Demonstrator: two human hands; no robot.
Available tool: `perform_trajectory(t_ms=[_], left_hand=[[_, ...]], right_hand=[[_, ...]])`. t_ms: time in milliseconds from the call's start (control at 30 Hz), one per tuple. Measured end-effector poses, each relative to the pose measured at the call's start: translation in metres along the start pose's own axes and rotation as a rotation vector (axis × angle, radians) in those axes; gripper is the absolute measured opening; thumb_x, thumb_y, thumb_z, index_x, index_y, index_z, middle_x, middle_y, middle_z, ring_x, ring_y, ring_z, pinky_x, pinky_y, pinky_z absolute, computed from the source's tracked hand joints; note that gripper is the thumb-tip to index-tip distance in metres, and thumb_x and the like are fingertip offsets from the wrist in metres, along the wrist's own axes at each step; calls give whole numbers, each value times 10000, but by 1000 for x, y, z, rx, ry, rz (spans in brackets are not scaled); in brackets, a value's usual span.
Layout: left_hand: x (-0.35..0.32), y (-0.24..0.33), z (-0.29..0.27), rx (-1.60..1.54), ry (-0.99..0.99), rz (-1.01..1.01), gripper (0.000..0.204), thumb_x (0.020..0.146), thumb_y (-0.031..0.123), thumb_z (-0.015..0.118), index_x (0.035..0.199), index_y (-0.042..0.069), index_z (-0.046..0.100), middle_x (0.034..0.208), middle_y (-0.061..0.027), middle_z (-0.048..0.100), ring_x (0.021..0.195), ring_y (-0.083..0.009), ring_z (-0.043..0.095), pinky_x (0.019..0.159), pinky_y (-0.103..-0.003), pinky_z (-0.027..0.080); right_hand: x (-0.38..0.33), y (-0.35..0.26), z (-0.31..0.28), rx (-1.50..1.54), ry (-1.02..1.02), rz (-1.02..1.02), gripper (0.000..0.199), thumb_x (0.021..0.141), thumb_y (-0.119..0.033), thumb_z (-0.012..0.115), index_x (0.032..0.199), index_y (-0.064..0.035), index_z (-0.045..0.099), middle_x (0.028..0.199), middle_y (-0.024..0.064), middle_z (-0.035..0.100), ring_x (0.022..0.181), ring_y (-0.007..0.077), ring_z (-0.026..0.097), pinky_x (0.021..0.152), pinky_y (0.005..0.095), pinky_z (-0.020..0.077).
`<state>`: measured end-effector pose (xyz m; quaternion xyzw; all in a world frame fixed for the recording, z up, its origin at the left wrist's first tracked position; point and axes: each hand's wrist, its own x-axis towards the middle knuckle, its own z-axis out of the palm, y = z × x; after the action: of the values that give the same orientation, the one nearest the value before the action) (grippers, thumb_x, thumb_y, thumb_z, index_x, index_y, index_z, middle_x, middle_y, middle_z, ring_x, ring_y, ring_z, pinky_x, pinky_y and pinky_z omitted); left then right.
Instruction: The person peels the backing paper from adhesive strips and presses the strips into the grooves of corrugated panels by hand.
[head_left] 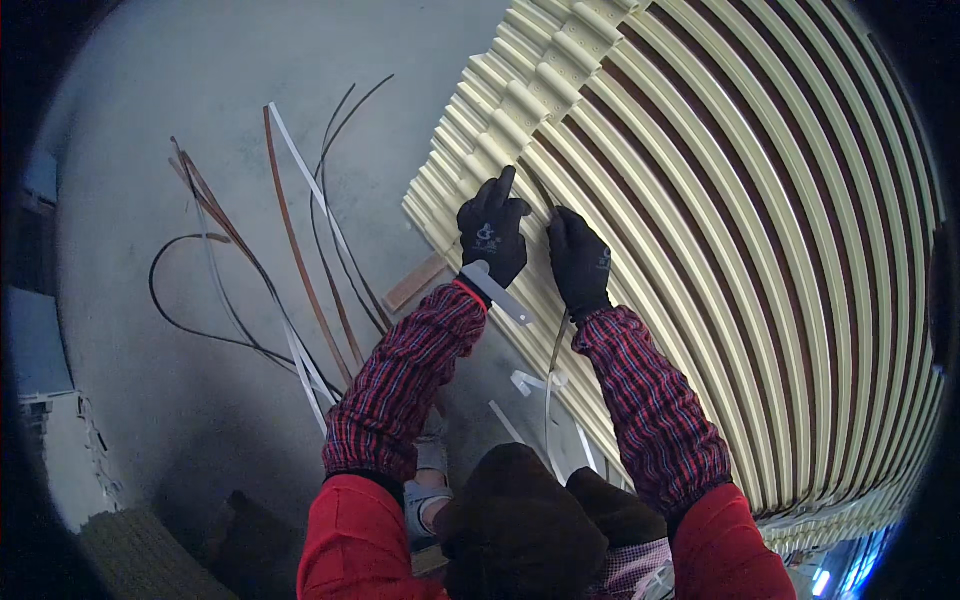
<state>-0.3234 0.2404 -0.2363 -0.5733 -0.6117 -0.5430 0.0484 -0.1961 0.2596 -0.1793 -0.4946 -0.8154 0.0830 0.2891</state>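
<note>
In a black glove and dark-red plaid sleeve cover, my left hand (492, 235) rests on the cream ribbed panels (660, 200). Its index finger is stretched out, with the thumb apart from it. Across that wrist lies a flat pale-grey piece (508, 301) with a small hole near its end. To its right, my right hand (580, 258), gloved alike, is closed on a thin dark flexible strip (541, 186). The strip bends up to the panel edge near my left fingertips. Below the right hand, a thin strip hangs toward the floor.
Loose brown, black and white strips (290, 210) lie on the grey floor to the left. A flat brown block (415, 283) sits beside the panels' near-left edge. White scraps (530, 382) lie below my hands. The stacked panels fill the right side.
</note>
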Motion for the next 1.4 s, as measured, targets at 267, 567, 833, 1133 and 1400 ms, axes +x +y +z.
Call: perform_trajectory(t_ms=[267, 567, 833, 1133, 1400], left_hand=[[0, -5, -2, -16, -105, -67, 315, 498, -45, 532, 785, 78, 569, 1306, -179, 441, 1073, -329, 491, 833, -432, 405], [7, 8, 0, 7, -189, -83, 292, 549, -40, 555, 808, 92, 579, 1317, -167, 428, 957, -315, 535, 761, -451, 422], [26, 11, 9, 101, -396, -162, 288, 603, 58, 567, 874, 146, 613, 1362, -131, 377, 946, -264, 554, 760, -429, 409], [16, -11, 22, -447, -139, -110, 550, 707, 38, 524, 1254, 72, 474, 966, -58, 643, 918, -226, 589, 818, -358, 453], [-4, 45, 59, 73, 138, -114, 580, 812, 190, 578, 1326, 31, 360, 1275, -189, 462, 1172, -333, 437, 994, -383, 329]], right_hand=[[0, 3, 3, -57, 78, -128, 265, 887, -228, 509, 1029, -27, 607, 861, 199, 634, 777, 330, 628, 673, 394, 490], [2, 3, 6, -41, 47, -95, 244, 882, -205, 519, 1020, -25, 610, 821, 200, 634, 735, 332, 629, 641, 396, 490], [-35, 12, -15, 88, -44, -88, 373, 866, -134, 494, 1218, -13, 472, 1086, 233, 562, 958, 347, 572, 822, 417, 450], [-309, 188, -231, -133, -146, 286, 274, 879, -53, 471, 1147, -41, 530, 931, 156, 613, 777, 279, 605, 659, 352, 489], [-353, 226, -279, -764, 36, 540, 332, 906, -306, 490, 658, -104, 576, 533, 87, 553, 486, 269, 556, 458, 383, 405]])
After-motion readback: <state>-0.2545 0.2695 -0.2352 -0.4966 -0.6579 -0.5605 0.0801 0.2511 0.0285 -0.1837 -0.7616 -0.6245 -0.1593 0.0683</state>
